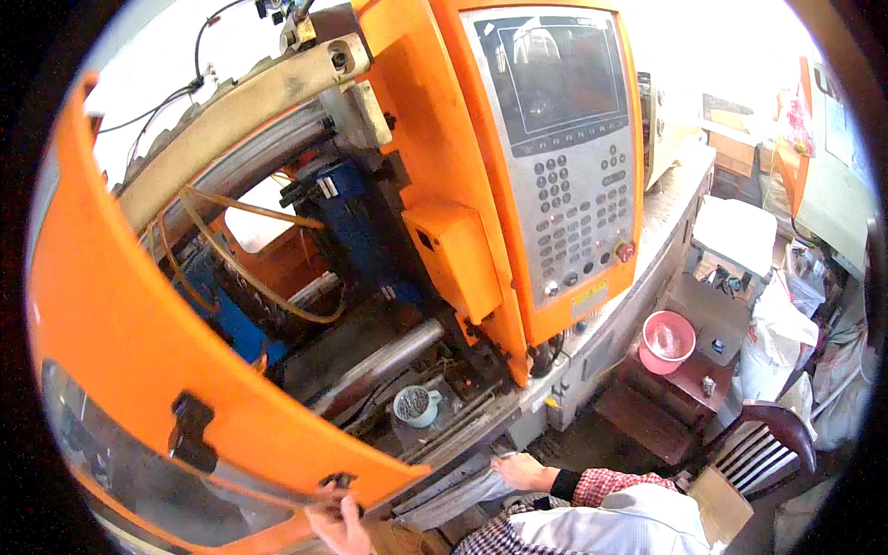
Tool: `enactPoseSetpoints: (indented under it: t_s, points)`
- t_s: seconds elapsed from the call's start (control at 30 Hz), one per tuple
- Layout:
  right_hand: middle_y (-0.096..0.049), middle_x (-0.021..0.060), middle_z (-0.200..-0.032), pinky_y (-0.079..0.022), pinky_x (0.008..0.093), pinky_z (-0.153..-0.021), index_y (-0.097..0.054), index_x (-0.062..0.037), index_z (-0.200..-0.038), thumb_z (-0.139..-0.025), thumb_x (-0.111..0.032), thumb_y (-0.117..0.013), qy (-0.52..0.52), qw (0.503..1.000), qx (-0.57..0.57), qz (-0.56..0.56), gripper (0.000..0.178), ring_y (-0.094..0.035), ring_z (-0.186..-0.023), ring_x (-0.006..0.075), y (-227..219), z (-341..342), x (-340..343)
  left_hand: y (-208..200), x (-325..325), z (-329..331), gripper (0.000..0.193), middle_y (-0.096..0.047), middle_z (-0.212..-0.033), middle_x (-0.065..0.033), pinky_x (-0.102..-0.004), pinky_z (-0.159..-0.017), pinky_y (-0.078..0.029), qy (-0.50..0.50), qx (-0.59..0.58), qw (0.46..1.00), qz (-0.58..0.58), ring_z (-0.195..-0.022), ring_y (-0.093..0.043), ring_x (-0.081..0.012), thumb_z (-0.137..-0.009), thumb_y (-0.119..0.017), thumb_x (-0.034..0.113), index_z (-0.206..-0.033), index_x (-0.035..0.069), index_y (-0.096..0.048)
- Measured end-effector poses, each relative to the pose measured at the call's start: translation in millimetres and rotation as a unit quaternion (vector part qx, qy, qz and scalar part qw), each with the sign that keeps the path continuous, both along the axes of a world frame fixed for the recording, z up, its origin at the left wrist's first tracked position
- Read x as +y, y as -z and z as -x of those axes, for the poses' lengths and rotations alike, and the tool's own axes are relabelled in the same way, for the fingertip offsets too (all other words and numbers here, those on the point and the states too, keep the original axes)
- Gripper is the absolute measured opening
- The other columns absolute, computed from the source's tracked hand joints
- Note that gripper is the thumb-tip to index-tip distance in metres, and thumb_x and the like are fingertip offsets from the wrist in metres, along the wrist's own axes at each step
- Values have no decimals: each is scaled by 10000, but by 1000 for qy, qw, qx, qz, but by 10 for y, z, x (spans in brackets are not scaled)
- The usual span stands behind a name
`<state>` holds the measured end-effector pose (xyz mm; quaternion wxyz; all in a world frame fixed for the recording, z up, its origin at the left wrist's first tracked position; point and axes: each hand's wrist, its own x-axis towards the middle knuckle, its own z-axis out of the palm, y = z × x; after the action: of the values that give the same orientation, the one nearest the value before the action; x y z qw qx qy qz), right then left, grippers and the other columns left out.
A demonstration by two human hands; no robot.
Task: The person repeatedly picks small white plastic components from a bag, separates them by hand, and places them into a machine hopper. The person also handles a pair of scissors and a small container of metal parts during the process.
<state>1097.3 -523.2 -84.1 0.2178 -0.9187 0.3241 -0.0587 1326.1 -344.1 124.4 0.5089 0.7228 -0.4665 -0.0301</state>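
Note:
At the lower edge of the machine's orange sliding door (268,416), my left hand (342,525) has its fingers closed on a small dark door handle (340,481). My right hand (523,472) is low in front of the machine bed, its fingers curled, just above a hanging grey cloth (462,495). What it holds, if anything, is too small to make out. Inside the machine, a pale cup (416,407) filled with small dark bits stands beside a thick metal bar (379,365). Yellow hoses (250,277) loop across the blue mould area (342,222).
An orange control panel (564,166) with screen, keys and a red knob rises beside the opening. To the right are a pink bucket (666,342) on a brown stand, a cardboard box (708,310), a white stool (735,231), white sacks (777,333) and a wooden chair (777,435).

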Motion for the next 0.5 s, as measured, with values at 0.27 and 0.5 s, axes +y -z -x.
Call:
enactPoseSetpoints:
  t_s: [0.27, 0.5]
  points:
    - [-607, 127, -746, -486, 446, -631, -578, -63, -881, -793, -301, -592, -184, 981, -17, 58, 254, -614, -727, 310, 480, -397, 333, -75, -1027, 699, 260, -509, -866, -111, -317, -705, -431, 266, 26, 964, 10, -769, -516, -201, -859, -579, 73, -1061, -24, -448]
    - [-600, 225, -1029, -436, 465, -851, -579, -5, -1039, -822, -282, -594, -182, 975, 106, -65, 352, -575, -961, 357, 538, -481, 195, 12, -1884, 1434, 395, -538, -890, -269, -487, -712, -433, 303, -22, 946, 112, -808, -530, -455, -827, -574, 156, -1115, -43, -392]
